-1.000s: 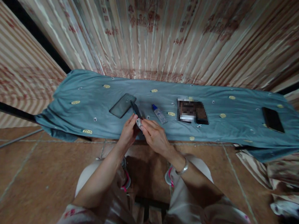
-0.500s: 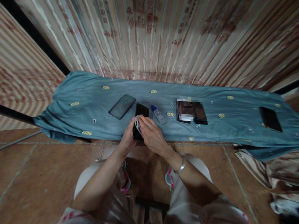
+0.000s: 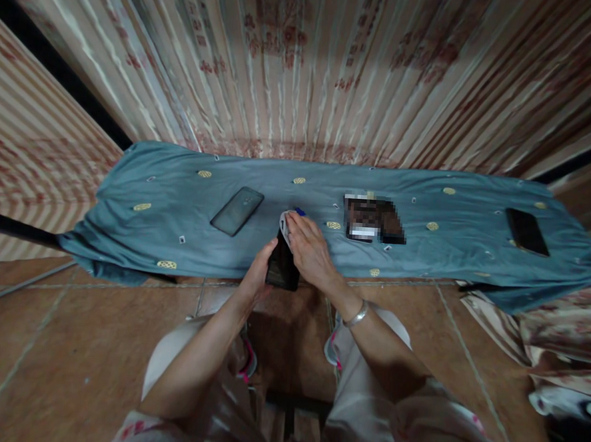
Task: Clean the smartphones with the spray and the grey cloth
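Note:
A black phone [image 3: 282, 268] is held in my left hand [image 3: 257, 273], which is wrapped round its left side near the front edge of the blue cloth. Over the phone's upper end my right hand [image 3: 310, 245] presses a folded grey cloth [image 3: 284, 226], fingers closed on it. The blue cap of a small bottle [image 3: 300, 212] peeks out beyond my right fingers; the rest of the bottle is hidden. Left of my hands lies a clear phone case [image 3: 237, 211], flat on the fabric.
The blue patterned cloth [image 3: 186, 208] covers a long, narrow surface. Right of my hands lies a pixelated dark item [image 3: 373, 219], and farther right another dark phone [image 3: 528, 232]. A striped curtain [image 3: 284, 80] hangs behind. Black poles [image 3: 78, 81] slant at the sides.
My right hand and the grey cloth have moved up to the phone's far end. The phone's near end has come closer to me and tilted. My right hand now covers most of the bottle.

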A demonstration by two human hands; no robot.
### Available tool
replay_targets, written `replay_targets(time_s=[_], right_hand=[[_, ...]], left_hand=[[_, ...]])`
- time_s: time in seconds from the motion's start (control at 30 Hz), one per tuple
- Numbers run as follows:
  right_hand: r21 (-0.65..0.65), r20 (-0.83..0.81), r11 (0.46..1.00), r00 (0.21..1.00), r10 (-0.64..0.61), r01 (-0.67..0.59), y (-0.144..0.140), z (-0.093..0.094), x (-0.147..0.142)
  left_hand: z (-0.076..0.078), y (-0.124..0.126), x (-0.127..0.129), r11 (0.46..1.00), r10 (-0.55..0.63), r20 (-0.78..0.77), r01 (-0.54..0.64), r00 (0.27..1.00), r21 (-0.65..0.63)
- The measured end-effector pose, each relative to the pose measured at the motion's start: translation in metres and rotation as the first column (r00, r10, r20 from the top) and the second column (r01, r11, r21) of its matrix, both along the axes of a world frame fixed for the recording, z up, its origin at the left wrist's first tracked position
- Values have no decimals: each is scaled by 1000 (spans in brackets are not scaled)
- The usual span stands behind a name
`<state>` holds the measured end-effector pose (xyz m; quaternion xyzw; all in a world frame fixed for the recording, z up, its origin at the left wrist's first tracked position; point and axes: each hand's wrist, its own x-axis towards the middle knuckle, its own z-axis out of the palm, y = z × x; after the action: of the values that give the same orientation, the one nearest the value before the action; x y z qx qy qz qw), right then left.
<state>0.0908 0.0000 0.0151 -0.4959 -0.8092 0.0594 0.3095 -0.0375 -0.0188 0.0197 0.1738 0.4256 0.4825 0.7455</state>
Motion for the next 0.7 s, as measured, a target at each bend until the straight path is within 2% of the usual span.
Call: replay_targets(time_s=[0.27,0.53,0.7], right_hand=[[-34,34,998,998,-53,55,6,0,8],[-5,18,999,999,-40,40,3,-2,4],[37,0,999,1000,-2,2,-6,-3,-3]], left_hand=[[15,4,-3,999,17,77,-14,997,-39],[10,13,-9,992,128,72,-127,989,-10],[8,22,-10,972,223,110,-230,969,56]])
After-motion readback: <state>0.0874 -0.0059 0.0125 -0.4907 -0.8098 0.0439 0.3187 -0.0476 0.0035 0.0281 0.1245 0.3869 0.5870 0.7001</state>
